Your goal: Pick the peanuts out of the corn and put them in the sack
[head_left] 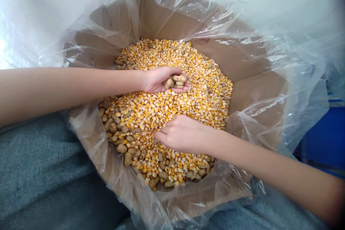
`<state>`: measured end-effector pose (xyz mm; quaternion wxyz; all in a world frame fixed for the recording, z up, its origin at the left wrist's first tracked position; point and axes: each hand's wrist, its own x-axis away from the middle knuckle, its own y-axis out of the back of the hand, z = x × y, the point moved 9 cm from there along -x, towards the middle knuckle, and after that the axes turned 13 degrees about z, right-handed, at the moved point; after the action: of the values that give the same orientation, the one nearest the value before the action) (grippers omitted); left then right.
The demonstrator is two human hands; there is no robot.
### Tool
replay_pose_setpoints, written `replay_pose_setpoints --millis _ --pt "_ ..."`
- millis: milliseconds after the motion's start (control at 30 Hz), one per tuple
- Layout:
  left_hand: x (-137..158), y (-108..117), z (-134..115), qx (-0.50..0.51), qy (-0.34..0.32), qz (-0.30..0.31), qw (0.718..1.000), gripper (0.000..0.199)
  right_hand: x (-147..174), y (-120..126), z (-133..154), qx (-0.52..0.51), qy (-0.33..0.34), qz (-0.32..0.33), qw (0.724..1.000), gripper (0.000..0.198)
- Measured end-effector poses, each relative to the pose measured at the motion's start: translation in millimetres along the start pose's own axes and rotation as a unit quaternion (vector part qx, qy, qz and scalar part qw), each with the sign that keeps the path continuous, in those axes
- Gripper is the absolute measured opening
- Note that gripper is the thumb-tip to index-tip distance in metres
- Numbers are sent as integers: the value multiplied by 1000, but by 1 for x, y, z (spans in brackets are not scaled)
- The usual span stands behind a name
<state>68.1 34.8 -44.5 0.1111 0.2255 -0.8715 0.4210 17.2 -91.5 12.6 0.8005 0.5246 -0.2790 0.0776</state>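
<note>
My left hand [157, 80] is cupped, palm up, around several unshelled peanuts [179, 78], just over the corn kernels [172, 104]. Nearer to me, my right hand [183, 134] is closed with its back turned up and its fingertips at the surface of the corn. Whatever those fingertips pinch, if anything, is hidden. Yellow and white kernels fill the bottom of a cardboard box [167, 14]. More peanuts in their shells [114, 125] lie mixed into the corn, mostly along the near left side.
A clear plastic liner [258, 111] covers the box walls and hangs in folds over the rim. My legs in blue jeans [45, 165] flank the near side. White sacking [45, 10] stands at the far left, and a blue object [326, 136] is at the right.
</note>
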Motion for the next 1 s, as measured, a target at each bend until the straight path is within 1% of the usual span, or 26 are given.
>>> replay_pose_setpoints --millis 133,200,267,333,400,500,600,700,800,900,1000 --pt "1 0 0 3 1 -2 1000 31 15 18 -17 -14 -32 -68 997 18" --pt "1 0 0 1 1 -5 1000 31 26 28 -30 -26 -61 -109 992 21" --pt "2 -1 0 0 2 -6 1000 29 38 38 -47 -47 -106 -160 980 24" --pt "3 -2 0 -2 5 -1 1000 28 53 47 -67 -80 -167 -214 959 26" --pt "3 -2 0 -6 2 -1 1000 28 68 51 -86 -117 -232 -260 930 27" --pt "1 -1 -2 -5 -13 -3 1000 29 84 53 -107 -153 -305 -304 889 29" --pt "-2 -2 -3 9 -24 17 1000 30 91 53 -118 -158 -345 -322 867 29" --pt "-4 -3 -2 12 -27 37 999 30 93 55 -123 -142 -367 -325 860 28" --pt "-4 -2 -2 16 -28 44 999 31 92 57 -123 -119 -375 -316 863 28" --pt "-3 -1 -3 23 -26 38 999 38 90 57 -123 -106 -369 -304 872 29" --pt "-2 -2 -4 25 -24 40 999 42 89 57 -125 -106 -365 -304 874 30"
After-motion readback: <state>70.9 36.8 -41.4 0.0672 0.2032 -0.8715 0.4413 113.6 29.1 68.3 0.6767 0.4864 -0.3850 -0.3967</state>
